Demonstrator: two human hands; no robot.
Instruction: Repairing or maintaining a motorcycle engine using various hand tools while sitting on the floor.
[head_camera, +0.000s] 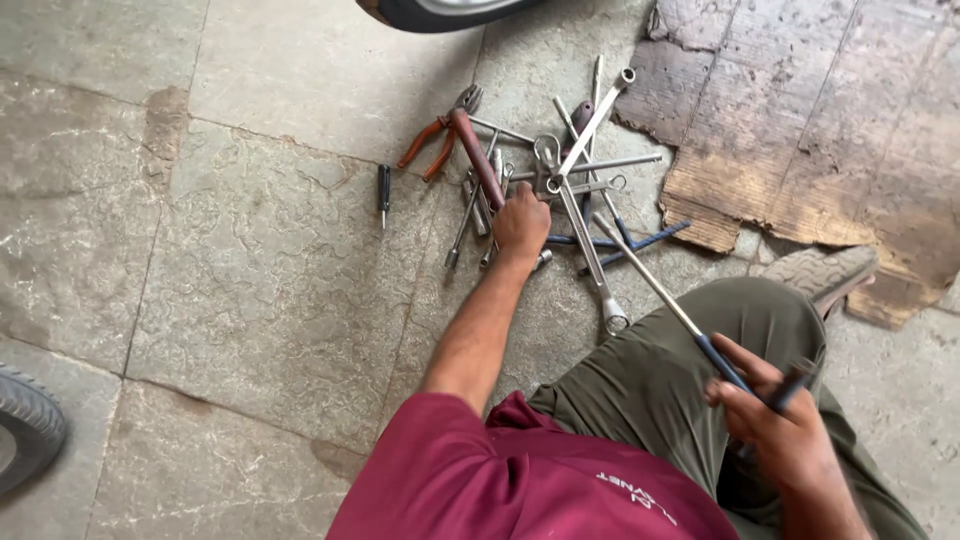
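Note:
My left hand (521, 222) reaches down into a pile of metal tools (560, 180) on the stone floor, its fingers closed around the lower end of a brown-handled tool (476, 155). Several spanners and rods lie crossed around it. My right hand (775, 415) rests by my knee and grips the blue handle of a long metal rod tool (652, 283), which points up and left toward the pile. Orange-handled pliers (432, 140) lie at the pile's left edge.
A small black screwdriver (383, 190) lies apart, left of the pile. Worn cardboard (800, 130) covers the floor at upper right. A tyre (28, 425) shows at the lower left edge, another wheel (440, 12) at the top. My shoe (825, 272) is beside the cardboard.

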